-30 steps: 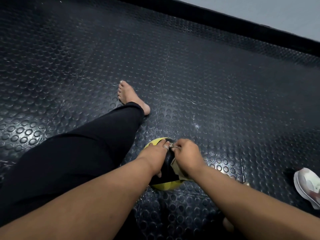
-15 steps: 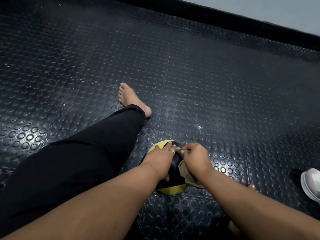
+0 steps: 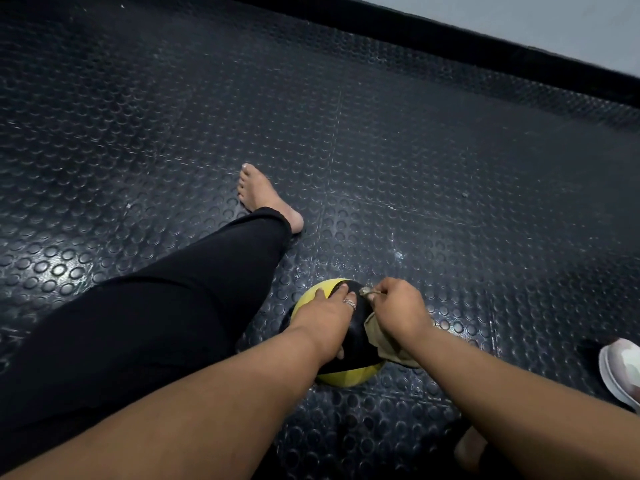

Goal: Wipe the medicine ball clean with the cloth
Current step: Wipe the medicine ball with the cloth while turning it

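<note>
A yellow and black medicine ball (image 3: 349, 374) sits on the studded black floor mat between my legs. My left hand (image 3: 325, 317) lies flat over the ball's top left, fingers spread, a ring on one finger. My right hand (image 3: 398, 308) grips a beige cloth (image 3: 382, 342) bunched in its curled fingers and holds it against the ball's right side. A corner of the cloth sticks out by the fingertips. Most of the ball is hidden under my hands.
My left leg in black trousers (image 3: 166, 317) stretches forward, bare foot (image 3: 263, 199) on the mat. A white shoe (image 3: 621, 370) lies at the right edge. My other foot (image 3: 471, 448) shows at the bottom right. A black baseboard (image 3: 485, 32) runs along the far wall.
My right hand with the cloth has slid slightly right and down along the ball's side. My left hand stays on top of the ball.
</note>
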A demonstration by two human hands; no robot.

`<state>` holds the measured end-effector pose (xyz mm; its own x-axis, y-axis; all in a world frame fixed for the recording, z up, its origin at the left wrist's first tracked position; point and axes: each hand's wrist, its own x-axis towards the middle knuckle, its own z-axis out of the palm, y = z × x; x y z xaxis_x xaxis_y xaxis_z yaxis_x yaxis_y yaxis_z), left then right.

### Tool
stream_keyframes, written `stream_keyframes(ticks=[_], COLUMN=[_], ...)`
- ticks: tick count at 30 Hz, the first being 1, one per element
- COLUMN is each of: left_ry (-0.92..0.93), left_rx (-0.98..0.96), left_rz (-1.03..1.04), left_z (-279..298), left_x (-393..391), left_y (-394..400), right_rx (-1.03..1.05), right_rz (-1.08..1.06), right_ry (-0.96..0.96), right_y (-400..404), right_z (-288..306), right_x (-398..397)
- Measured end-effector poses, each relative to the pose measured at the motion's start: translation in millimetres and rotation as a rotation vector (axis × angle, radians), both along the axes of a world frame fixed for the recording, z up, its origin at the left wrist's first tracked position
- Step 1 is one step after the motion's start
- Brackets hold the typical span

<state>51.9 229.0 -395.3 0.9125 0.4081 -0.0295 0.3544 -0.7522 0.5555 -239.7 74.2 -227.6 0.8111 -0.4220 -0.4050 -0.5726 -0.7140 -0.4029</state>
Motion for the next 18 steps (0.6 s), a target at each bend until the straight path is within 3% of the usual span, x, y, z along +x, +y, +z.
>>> stream_keyframes(ticks=[3,8,13,18], left_ry=[-0.047,-0.083,-0.113,-0.119], left_rx=[-0.044,-0.031,-0.029,0.002], left_rz=[0.117,0.09,0.092,0.11], left_z=[-2.0,-5.6,-8.8,-12.7], left_x=[18.7,19.0,23.0,23.8], left_y=[-1.1,-0.2,1.8,2.1], right_rx=[-0.002,-0.031,-0.001,0.027], right_rz=[0.07,0.122,-0.045,0.126], right_ry=[-0.066,-0.15,-0.023,-0.06], right_y=[11.8,26.2,7.1,8.2], right_z=[5.2,-4.6,-10.6,2.5], right_x=[-15.5,-13.1,15.2,-8.7])
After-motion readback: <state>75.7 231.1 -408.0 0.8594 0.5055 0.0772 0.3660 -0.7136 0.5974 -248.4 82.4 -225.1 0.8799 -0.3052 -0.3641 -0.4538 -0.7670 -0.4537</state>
